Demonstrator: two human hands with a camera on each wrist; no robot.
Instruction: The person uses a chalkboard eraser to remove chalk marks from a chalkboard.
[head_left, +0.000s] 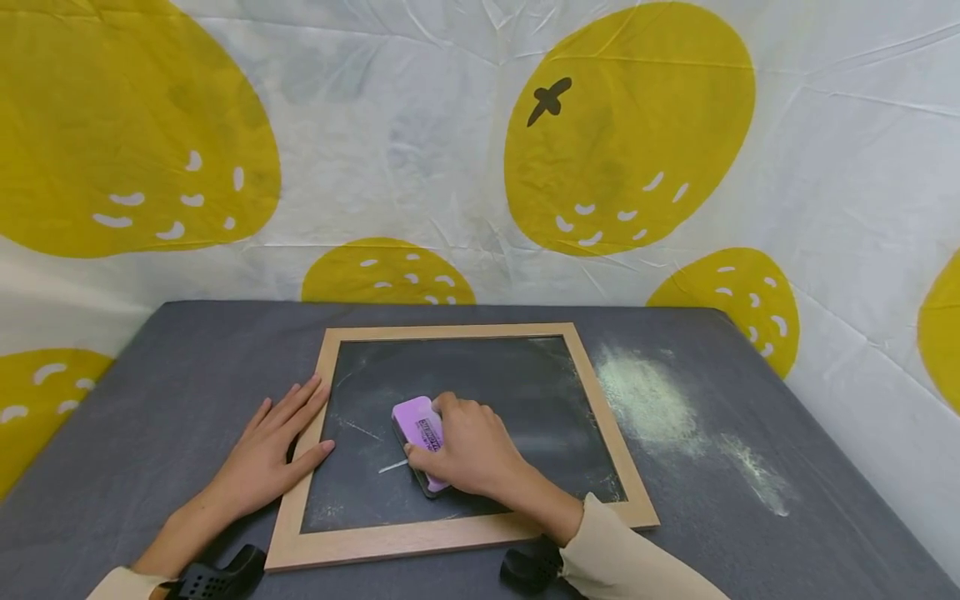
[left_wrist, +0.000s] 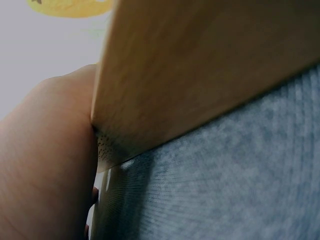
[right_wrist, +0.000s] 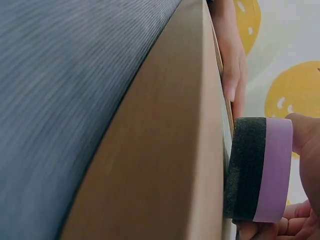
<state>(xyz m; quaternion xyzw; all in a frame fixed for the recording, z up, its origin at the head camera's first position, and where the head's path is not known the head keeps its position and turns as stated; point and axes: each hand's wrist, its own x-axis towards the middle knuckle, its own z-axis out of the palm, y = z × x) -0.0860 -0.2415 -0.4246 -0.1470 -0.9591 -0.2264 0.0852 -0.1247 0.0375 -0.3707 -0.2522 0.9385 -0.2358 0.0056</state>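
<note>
A wood-framed chalkboard (head_left: pixel 517 375) lies on the dark grey cloth-covered table. My right hand (head_left: pixel 480 442) grips a purple chalkboard eraser (head_left: pixel 412 414) between thumb and fingers, near the middle of the board. In the right wrist view the eraser (right_wrist: pixel 277 170) shows its dark felt side (right_wrist: pixel 247 170) against the board. A short white chalk line (head_left: pixel 393 466) shows just left of the eraser, with faint smears around it. On the frame's left side rests my left hand (head_left: pixel 262 458), fingers straight and spread, thumb over the inner edge.
Pale chalk dust (head_left: pixel 652 400) is scattered on the tablecloth (head_left: pixel 750 417) right of the board, with a smaller streak nearer me. Behind the table hangs a white curtain (head_left: pixel 420 142) with yellow fruit shapes. Black wrist devices (head_left: pixel 217 575) sit on both wrists.
</note>
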